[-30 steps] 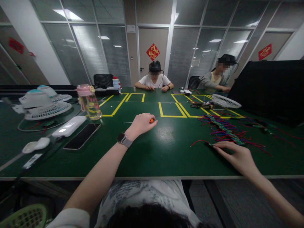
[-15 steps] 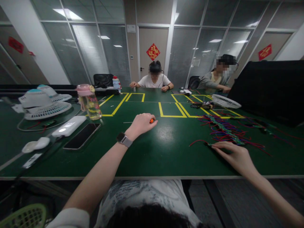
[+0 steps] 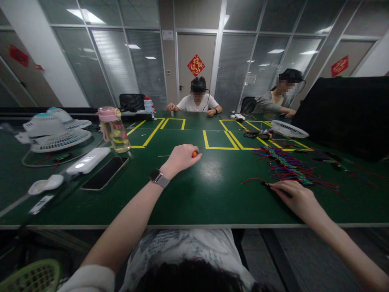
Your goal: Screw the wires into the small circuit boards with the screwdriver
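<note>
Hardly anything has moved: the left hand [image 3: 179, 159] stays clamped on the screwdriver [image 3: 193, 154]; the right hand [image 3: 293, 196], fingers together, pins a wired part [image 3: 267, 184] at four o'clock.

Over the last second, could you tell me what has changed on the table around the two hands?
Hardly anything. The right hand has drawn a small wired piece slightly nearer the table edge. The left hand stays closed over the orange-handled screwdriver. The wire bundle lies as before.
</note>
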### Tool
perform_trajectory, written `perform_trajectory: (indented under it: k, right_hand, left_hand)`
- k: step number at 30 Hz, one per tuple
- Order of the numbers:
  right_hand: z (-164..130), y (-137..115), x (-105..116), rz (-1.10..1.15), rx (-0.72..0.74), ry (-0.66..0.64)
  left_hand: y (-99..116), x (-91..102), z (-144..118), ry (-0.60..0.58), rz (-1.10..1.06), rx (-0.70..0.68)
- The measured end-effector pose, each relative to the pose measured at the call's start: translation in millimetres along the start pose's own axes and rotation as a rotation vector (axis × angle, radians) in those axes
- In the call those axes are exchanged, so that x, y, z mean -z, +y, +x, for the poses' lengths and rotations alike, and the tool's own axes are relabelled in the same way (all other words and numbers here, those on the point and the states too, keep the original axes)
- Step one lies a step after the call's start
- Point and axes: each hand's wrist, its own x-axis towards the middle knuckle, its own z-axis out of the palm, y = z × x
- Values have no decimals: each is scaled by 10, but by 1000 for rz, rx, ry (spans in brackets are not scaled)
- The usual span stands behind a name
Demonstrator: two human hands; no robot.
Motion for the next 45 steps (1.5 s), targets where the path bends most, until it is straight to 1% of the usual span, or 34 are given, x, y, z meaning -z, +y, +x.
perform_trajectory:
  k: [4, 7, 13, 17, 21, 24, 26, 30, 34, 36, 41, 45]
  right_hand:
    - [-16, 9, 2, -48, 73, -23]
    - [-41, -31, 7, -117, 112, -45]
    - [-75, -204, -4, -158, 65, -94]
    - [-55, -248, -22, -195, 33, -57]
    - [-30, -206, -34, -219, 6, 2]
    - [-7, -152, -35, -166, -21, 51]
    - [25, -116, -21, -88, -51, 51]
    - [132, -47, 52, 43, -150, -65]
    - [213, 2, 117, 91, -237, -148]
    - [216, 6, 129, 96, -249, -167]
    - [169, -29, 131, 81, -218, -138]
    - [169, -27, 136, 69, -208, -154]
  left_hand:
    - [-1, 0, -1, -5, 1, 8]
    - [-9, -6, -2, -2, 2, 6]
    - [-7, -10, -1, -7, 2, -5]
    - [2, -1, 2, -17, 4, 3]
    - [-3, 7, 0, -18, -1, 6]
    - [-6, 7, -3, -20, -11, 3]
    - [-3, 3, -3, -24, -10, 3]
    - [6, -11, 3, -21, 16, 0]
    - [8, -20, 5, -25, 26, 10]
    - [7, -20, 4, -28, 20, 9]
    - [11, -14, 0, -30, 15, -4]
    - [18, -8, -2, -31, 14, -1]
